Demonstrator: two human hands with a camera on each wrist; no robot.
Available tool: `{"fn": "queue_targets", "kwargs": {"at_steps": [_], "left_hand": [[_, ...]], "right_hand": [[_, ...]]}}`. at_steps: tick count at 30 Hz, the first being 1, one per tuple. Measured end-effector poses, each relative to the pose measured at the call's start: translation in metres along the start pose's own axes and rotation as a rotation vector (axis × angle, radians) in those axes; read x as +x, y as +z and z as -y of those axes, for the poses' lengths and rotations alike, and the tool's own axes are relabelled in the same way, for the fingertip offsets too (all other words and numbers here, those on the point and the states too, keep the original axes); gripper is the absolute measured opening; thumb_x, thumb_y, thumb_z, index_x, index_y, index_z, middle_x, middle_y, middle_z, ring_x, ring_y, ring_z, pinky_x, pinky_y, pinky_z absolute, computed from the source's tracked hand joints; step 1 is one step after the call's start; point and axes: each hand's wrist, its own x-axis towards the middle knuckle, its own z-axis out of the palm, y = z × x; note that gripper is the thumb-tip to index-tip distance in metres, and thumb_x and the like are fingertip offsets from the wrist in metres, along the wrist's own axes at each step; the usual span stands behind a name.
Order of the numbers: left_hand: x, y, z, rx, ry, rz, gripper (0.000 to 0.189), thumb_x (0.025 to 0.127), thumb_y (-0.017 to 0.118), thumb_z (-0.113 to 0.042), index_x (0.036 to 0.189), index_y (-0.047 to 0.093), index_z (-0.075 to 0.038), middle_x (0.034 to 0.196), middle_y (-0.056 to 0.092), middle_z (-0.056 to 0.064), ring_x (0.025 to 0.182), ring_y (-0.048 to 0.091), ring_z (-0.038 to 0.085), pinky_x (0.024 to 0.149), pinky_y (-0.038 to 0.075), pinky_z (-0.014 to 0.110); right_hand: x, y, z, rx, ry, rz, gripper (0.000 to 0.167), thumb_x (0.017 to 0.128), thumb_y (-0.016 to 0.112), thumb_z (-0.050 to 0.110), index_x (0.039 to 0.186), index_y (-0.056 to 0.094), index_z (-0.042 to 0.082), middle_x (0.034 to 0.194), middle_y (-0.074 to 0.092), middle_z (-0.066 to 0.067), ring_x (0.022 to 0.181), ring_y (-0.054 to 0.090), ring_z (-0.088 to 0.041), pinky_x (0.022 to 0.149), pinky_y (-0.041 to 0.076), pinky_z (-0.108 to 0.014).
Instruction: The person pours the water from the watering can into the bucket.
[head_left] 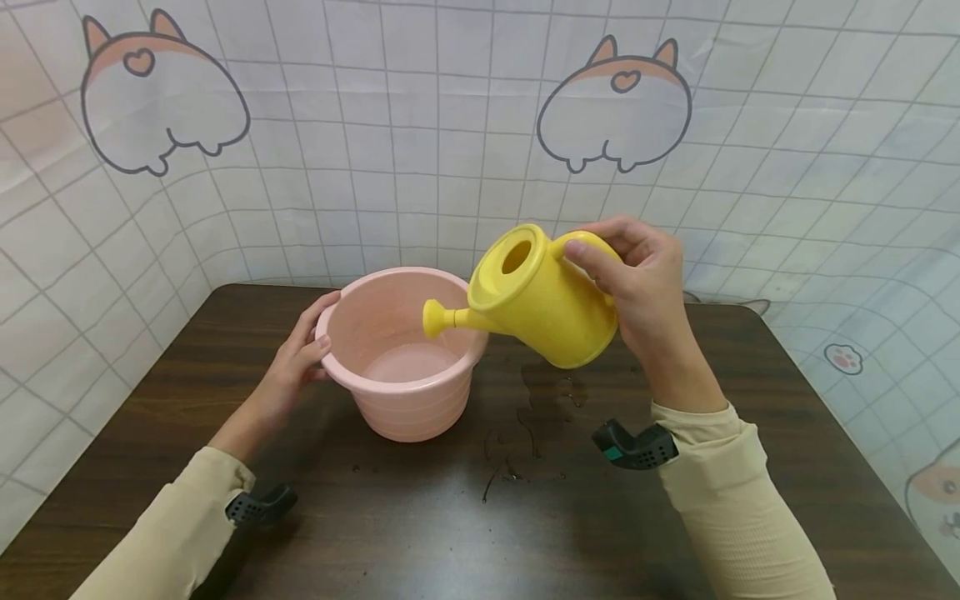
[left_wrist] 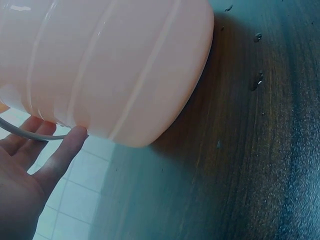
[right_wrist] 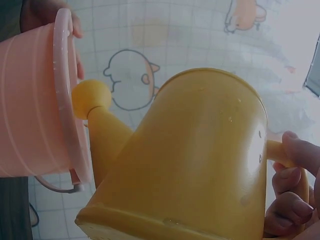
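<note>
A pink plastic bucket (head_left: 411, 408) is at the middle left of the table, its mouth tipped slightly toward me. My left hand (head_left: 296, 350) grips its left rim, thumb near the edge; in the left wrist view the fingers (left_wrist: 67, 155) lie by its thin handle. My right hand (head_left: 637, 279) holds a yellow watering can (head_left: 558, 312) by its handle, up off the table. The can leans left, so its round spout head (head_left: 433, 318) hangs over the bucket's opening. No water stream shows from the spout. Whether the bucket holds water is unclear.
Water drops and small puddles (head_left: 528, 433) lie on the dark wooden table (head_left: 420, 533) right of the bucket. A white grid-patterned curtain (head_left: 465, 150) with cartoon animals stands behind and along both sides. Dark devices are strapped at both wrists.
</note>
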Motion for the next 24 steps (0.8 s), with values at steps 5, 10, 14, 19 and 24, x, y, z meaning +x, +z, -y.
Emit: {"fn": "queue_targets", "kwargs": {"at_steps": [5,10,14,19,24], "left_hand": [[0.0011,0.0008,0.0001,-0.001,-0.006,-0.004,0.054,0.101,0.034,-0.026,0.154,0.022,-0.028,0.151,0.028,0.01,0.115,0.049,0.015,0.078,0.053,0.025],[0.002,0.0015,0.0014,0.004,-0.018,-0.005,0.054,0.1,0.035,-0.028,0.153,0.022,-0.029,0.15,0.03,0.01,0.114,0.049,0.016,0.079,0.053,0.026],[0.0019,0.0013,0.0024,0.017,-0.019,-0.009,0.054,0.1,0.034,-0.028,0.153,0.022,-0.029,0.148,0.031,0.01,0.114,0.049,0.016,0.079,0.052,0.026],[0.0021,0.0014,0.0029,0.01,-0.018,-0.01,0.055,0.1,0.035,-0.027,0.153,0.022,-0.029,0.148,0.031,0.009,0.112,0.05,0.015,0.078,0.053,0.026],[0.0018,0.0018,0.0028,-0.001,-0.011,-0.006,0.055,0.1,0.035,-0.026,0.154,0.021,-0.028,0.149,0.03,0.007,0.112,0.051,0.014,0.078,0.053,0.025]], "right_hand": [[0.0006,-0.0011,-0.0006,-0.004,0.01,0.0,0.007,0.083,0.071,0.003,0.09,0.073,0.003,0.078,0.071,0.0,0.054,0.037,-0.015,0.053,0.031,-0.024],[0.0009,-0.0023,-0.0014,0.006,0.018,-0.001,0.007,0.082,0.074,0.005,0.088,0.073,0.003,0.079,0.073,-0.001,0.054,0.037,-0.014,0.053,0.032,-0.023],[0.0018,-0.0033,-0.0026,0.0,0.019,0.004,0.007,0.082,0.074,0.005,0.088,0.073,0.003,0.08,0.073,-0.001,0.055,0.038,-0.014,0.054,0.033,-0.023],[0.002,-0.0043,-0.0035,-0.024,0.021,0.008,0.006,0.083,0.071,0.004,0.089,0.073,0.003,0.079,0.071,0.0,0.058,0.04,-0.014,0.055,0.033,-0.024],[0.0031,-0.004,-0.0032,-0.019,0.021,0.014,0.007,0.083,0.071,0.003,0.089,0.073,0.003,0.078,0.071,0.001,0.057,0.038,-0.014,0.055,0.032,-0.024]]}}
